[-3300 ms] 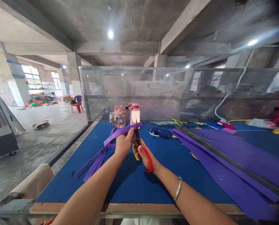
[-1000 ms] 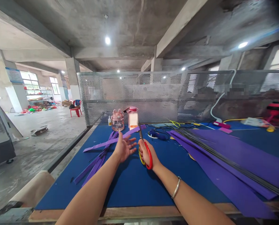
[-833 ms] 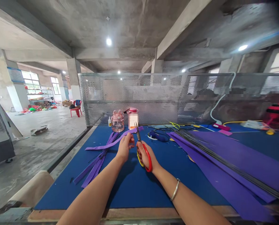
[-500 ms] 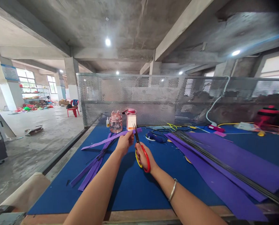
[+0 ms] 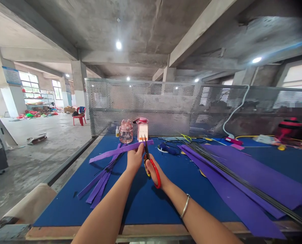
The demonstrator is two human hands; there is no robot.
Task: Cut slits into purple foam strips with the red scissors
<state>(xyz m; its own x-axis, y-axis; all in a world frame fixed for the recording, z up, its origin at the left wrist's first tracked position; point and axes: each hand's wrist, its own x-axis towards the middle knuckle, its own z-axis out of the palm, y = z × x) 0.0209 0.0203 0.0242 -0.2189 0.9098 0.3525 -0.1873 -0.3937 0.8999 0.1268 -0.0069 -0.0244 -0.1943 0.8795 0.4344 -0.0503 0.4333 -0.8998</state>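
My left hand (image 5: pixel 135 156) is closed on a long purple strip (image 5: pixel 112 152), which stretches out to the left and pokes a little past my fingers on the right. In my right hand (image 5: pixel 154 171) are scissors (image 5: pixel 156 178) with a red and a yellow handle. Their dark blades point up and stand slightly apart, by the strip's right end. Several more purple strips (image 5: pixel 97 188) lie on the blue tabletop (image 5: pixel 151 210) left of my hands, with thin black pieces (image 5: pixel 112 163) across them.
Large purple sheets (image 5: pixel 257 173) and a bundle of long black strips (image 5: pixel 232 173) lie at the right. Behind my hands stand a pink bottle (image 5: pixel 126 132), a pink container (image 5: pixel 143 121) with a white card, and a dark blue corded thing (image 5: pixel 169 148). A perforated metal screen (image 5: pixel 141 98) rises behind.
The scissor blades have opened a little and tilted left. The held strip has turned its flat side more toward me. The camera view has shifted slightly.
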